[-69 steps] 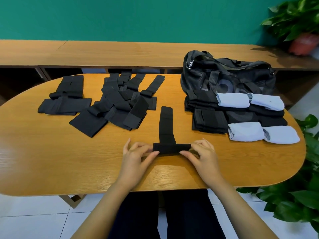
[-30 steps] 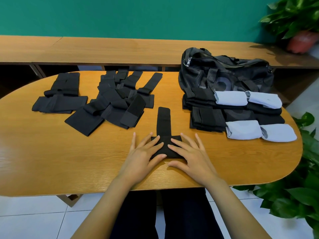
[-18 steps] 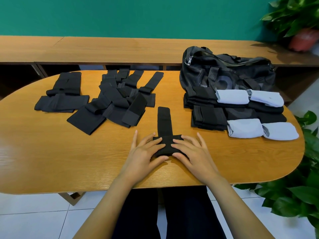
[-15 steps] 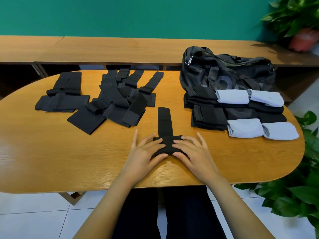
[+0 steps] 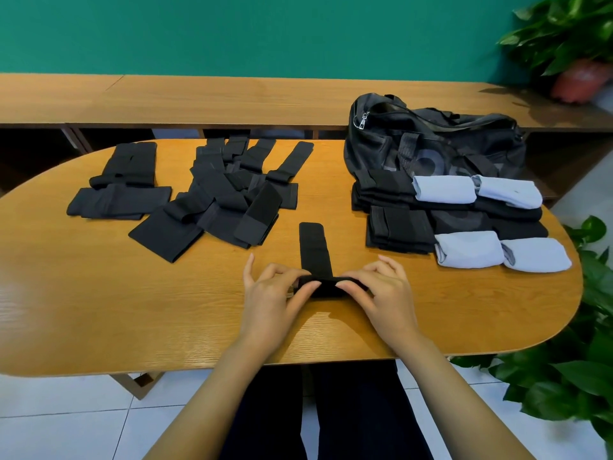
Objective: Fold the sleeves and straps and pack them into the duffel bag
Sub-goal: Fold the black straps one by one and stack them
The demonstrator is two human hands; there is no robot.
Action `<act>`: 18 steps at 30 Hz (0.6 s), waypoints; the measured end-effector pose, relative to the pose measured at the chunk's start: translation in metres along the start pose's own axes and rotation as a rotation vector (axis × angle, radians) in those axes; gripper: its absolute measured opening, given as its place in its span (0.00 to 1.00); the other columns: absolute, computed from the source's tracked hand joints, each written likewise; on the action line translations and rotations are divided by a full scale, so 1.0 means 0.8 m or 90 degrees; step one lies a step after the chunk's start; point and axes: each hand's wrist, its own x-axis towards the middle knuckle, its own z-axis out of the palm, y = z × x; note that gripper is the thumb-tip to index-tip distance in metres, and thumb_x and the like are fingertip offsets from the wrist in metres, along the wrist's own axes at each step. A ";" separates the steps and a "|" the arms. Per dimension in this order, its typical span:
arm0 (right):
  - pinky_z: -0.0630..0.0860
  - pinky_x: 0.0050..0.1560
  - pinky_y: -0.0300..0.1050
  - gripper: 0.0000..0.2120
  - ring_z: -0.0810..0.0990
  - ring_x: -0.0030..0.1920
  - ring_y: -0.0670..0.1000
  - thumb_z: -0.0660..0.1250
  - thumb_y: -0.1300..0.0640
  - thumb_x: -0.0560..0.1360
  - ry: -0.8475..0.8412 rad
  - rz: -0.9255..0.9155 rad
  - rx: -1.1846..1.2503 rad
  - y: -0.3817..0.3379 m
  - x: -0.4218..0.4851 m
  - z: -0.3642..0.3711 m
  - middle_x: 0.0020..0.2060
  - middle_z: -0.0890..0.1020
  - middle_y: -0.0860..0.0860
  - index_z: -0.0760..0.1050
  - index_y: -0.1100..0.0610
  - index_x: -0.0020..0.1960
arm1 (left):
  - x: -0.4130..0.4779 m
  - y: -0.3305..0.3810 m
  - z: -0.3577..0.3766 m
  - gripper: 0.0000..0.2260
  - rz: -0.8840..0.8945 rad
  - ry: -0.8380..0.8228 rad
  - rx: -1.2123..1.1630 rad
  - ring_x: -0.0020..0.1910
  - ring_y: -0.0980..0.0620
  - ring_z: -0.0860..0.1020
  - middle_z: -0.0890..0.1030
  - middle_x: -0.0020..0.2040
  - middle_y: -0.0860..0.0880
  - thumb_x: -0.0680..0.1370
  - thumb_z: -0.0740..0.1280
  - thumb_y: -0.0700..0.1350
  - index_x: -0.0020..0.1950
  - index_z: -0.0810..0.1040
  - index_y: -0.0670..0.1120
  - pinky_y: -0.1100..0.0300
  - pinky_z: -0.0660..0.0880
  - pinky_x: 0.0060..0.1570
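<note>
A black strap [image 5: 314, 247] lies lengthwise near the table's front, its near end rolled into a thick fold. My left hand [image 5: 275, 293] pinches that fold's left side and my right hand [image 5: 381, 293] pinches its right side. A pile of unfolded black straps and sleeves [image 5: 219, 200] covers the middle left, with two more black pieces [image 5: 119, 187] at far left. Folded black sleeves [image 5: 398, 224] and four light blue rolled sleeves [image 5: 467, 249] are stacked on the right, in front of the black duffel bag [image 5: 431, 141].
The oval wooden table [image 5: 99, 293] stands before a long wooden bench [image 5: 232, 101] and a green wall. Potted plants stand at the back right [image 5: 577, 51] and beside the table's right end [image 5: 583, 360]. My legs show under the front edge.
My hands went from pressing flat on the folded end to pinching it with curled fingers at both sides. The fold now looks thicker and the flat part of the strap shorter.
</note>
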 end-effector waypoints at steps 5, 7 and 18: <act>0.66 0.60 0.49 0.21 0.64 0.45 0.36 0.63 0.38 0.74 -0.003 0.075 0.033 -0.012 0.027 -0.004 0.38 0.75 0.39 0.85 0.53 0.49 | 0.011 0.008 0.003 0.18 -0.137 0.008 -0.043 0.41 0.60 0.73 0.74 0.33 0.58 0.74 0.57 0.66 0.41 0.76 0.55 0.43 0.55 0.73; 0.66 0.59 0.48 0.22 0.63 0.45 0.36 0.61 0.38 0.73 -0.019 0.105 0.043 -0.014 0.033 -0.002 0.39 0.78 0.42 0.84 0.52 0.50 | 0.016 0.008 0.004 0.19 -0.159 0.006 -0.039 0.40 0.59 0.73 0.75 0.32 0.57 0.74 0.56 0.67 0.39 0.74 0.54 0.45 0.56 0.72; 0.68 0.61 0.51 0.16 0.75 0.54 0.51 0.63 0.39 0.76 -0.129 0.217 0.020 -0.006 0.065 0.018 0.45 0.82 0.46 0.82 0.47 0.54 | 0.040 -0.005 0.012 0.13 -0.242 0.011 -0.004 0.41 0.56 0.75 0.75 0.32 0.56 0.77 0.64 0.60 0.43 0.79 0.52 0.49 0.61 0.65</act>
